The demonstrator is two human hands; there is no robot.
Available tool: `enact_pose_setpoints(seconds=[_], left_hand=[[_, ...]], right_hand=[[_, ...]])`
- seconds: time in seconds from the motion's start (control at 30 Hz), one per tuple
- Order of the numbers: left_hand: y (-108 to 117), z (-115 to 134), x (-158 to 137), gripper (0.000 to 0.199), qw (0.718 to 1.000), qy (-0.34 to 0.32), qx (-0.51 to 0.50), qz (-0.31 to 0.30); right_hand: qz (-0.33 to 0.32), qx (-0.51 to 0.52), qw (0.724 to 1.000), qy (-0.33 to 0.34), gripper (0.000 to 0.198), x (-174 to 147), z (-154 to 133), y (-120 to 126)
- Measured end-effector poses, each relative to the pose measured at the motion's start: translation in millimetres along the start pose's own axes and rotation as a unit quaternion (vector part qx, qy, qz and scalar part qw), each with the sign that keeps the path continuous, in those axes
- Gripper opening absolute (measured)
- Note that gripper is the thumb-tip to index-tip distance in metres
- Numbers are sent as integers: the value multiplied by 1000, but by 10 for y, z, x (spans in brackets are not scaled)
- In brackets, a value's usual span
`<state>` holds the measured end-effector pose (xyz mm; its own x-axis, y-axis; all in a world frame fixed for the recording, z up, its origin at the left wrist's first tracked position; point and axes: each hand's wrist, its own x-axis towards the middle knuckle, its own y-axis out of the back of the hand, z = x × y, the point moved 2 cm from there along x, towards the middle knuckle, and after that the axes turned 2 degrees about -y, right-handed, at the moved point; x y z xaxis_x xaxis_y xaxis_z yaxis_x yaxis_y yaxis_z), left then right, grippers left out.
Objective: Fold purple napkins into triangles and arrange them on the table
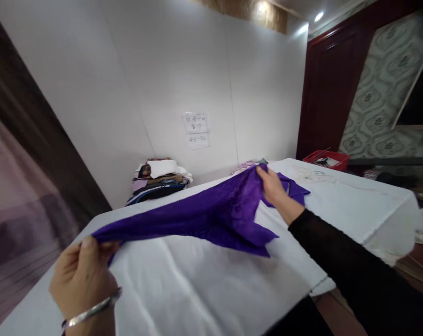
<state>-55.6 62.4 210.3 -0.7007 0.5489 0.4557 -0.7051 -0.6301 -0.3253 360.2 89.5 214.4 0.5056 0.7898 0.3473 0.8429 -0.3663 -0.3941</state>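
Note:
A length of purple fabric (197,210) is stretched between my two hands above a white-covered table. My left hand (83,273), with a silver bangle at the wrist, pinches its narrow end at the lower left. At the right, my right hand (271,185) grips the upper corner of the wider end, and a loose pointed edge hangs below it. Behind my right wrist, another purple piece (293,189) lies on the table; I cannot tell whether it joins the held cloth.
White cloth covers the table (358,196). A stack of folded clothes (158,179) stands at the back left by the wall. More fabric (246,165) lies behind my right hand. A red basket (326,160) sits at the far right. Paper notes (197,129) hang on the wall.

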Motion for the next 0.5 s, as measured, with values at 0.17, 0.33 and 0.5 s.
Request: enact_pose_setpoints(seconds=[0.17,0.33,0.5], left_hand=[[-116,536,133,34,984,-153,95,6],[-94,543,210,28,991,-117,38,-61],[23,697,113,23,992,-72,63,-85]], right_hand=[[-10,-28,999,41,24,17,-387,127],[-28,-79,995,53,22,-58,-529,283],[3,-108,984,142,17,-182,-775,348]])
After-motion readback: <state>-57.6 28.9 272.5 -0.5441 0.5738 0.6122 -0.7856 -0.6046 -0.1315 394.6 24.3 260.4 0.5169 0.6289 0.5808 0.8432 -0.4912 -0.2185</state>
